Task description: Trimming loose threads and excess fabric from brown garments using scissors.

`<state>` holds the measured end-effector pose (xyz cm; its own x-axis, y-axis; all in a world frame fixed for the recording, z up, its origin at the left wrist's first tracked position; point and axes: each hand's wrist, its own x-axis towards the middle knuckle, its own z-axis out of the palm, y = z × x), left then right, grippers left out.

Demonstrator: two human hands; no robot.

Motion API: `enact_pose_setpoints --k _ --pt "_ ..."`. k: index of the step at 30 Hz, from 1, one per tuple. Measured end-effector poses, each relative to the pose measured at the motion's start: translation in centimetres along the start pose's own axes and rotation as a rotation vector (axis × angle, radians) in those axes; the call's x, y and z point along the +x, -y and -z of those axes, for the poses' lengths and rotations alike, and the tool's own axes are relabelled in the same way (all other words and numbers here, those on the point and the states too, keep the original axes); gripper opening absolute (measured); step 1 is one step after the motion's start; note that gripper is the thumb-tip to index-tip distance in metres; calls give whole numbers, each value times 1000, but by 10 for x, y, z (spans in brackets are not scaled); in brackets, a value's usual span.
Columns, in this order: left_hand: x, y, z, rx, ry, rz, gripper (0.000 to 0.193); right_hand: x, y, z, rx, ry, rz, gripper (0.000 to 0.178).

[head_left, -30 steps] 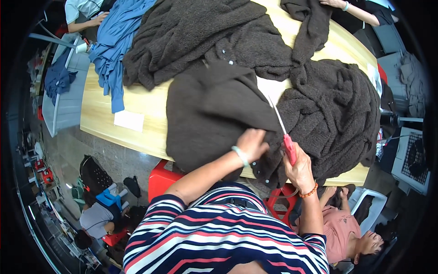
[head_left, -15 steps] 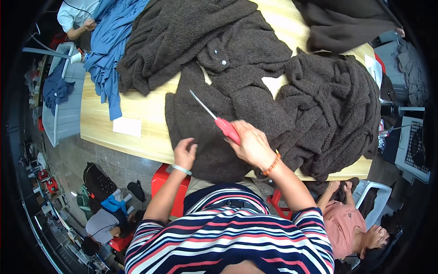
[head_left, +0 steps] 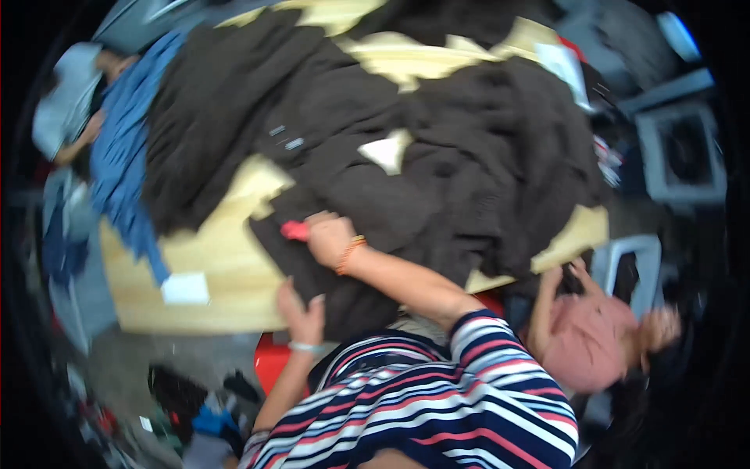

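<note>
My right hand [head_left: 330,238] is closed round a red-handled tool [head_left: 294,230] above the dark brown knitted garment [head_left: 375,195]. Its blade cannot be made out in the blur. Near the table's front edge, my left hand [head_left: 301,314] has its fingers apart and holds nothing. It is beside the garment's lower left edge; whether it touches the cloth I cannot tell. The garment lies bunched and partly spread in front of me, with pale small marks on a fold above.
More dark brown cloth [head_left: 508,164] is heaped to the right, and blue cloth [head_left: 129,148] hangs over the table's left side. A white paper [head_left: 185,288] lies on the wooden table [head_left: 226,270]. A person in pink [head_left: 586,336] sits at the right; another person [head_left: 66,102] is far left.
My right hand has moved left with the tool, whose slim metal blade showed clearly before. The whole view has swung and blurred. My left hand stays near the garment's front edge.
</note>
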<state>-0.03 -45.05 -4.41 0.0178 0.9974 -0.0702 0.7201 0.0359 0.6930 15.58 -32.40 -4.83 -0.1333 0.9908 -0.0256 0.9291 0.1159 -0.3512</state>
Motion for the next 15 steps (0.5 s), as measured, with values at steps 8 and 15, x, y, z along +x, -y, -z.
enact_pose_setpoints --k 8,15 --pt "23 22 -52 -366 155 178 70 14 -15 51 434 -12 -32 27" --pt "57 -23 -15 -150 406 -512 68 -26 -153 156 344 -413 -561 26"
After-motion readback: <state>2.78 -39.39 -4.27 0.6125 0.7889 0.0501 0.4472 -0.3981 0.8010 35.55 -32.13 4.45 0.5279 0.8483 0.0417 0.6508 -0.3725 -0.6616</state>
